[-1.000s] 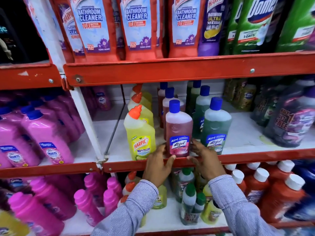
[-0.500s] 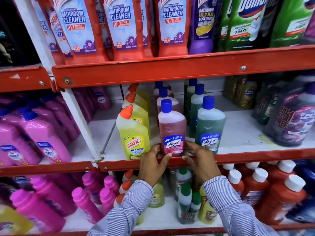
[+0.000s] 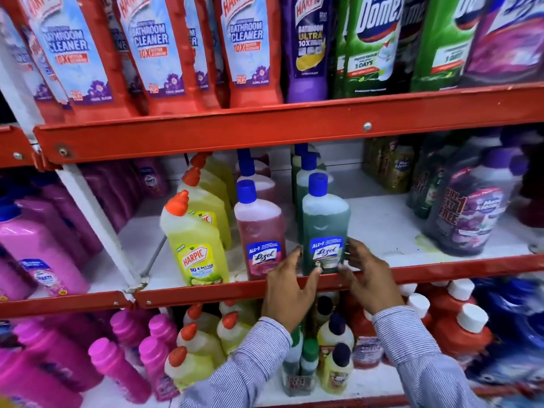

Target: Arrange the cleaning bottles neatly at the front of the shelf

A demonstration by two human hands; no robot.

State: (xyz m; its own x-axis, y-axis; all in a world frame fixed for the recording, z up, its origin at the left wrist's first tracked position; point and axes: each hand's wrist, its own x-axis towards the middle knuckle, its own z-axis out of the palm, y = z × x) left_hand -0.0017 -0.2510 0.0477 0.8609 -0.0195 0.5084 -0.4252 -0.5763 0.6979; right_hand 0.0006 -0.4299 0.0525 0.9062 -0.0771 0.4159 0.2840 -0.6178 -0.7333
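The green Lizol bottle [image 3: 325, 228] is seen upright at the front edge of the middle shelf [image 3: 441, 267], its base just behind the red shelf lip, and it is flanked by both hands. The left hand [image 3: 290, 285] is placed against the bottle's lower left side, with the fingers loosely spread and the thumb lying along the red lip below the label. The right hand [image 3: 369, 279] is set against the lower right side, its fingers slightly apart and curved toward the label; whether a firm grip is applied cannot be told, as the bottle is only bracketed by the fingertips. Just to the left, the pink Lizol bottle [image 3: 260, 231] is found upright at the same front edge, close beside the green one but with a narrow gap between them. Further left, the yellow Harpic bottle [image 3: 195, 245] with an orange cap is stood at the front, leaning slightly. Behind each of the three, more bottles of the same kind are lined up toward the back of the shelf. Striped sleeves [image 3: 418, 354] are seen on both forearms, raised in front of the lower shelf.
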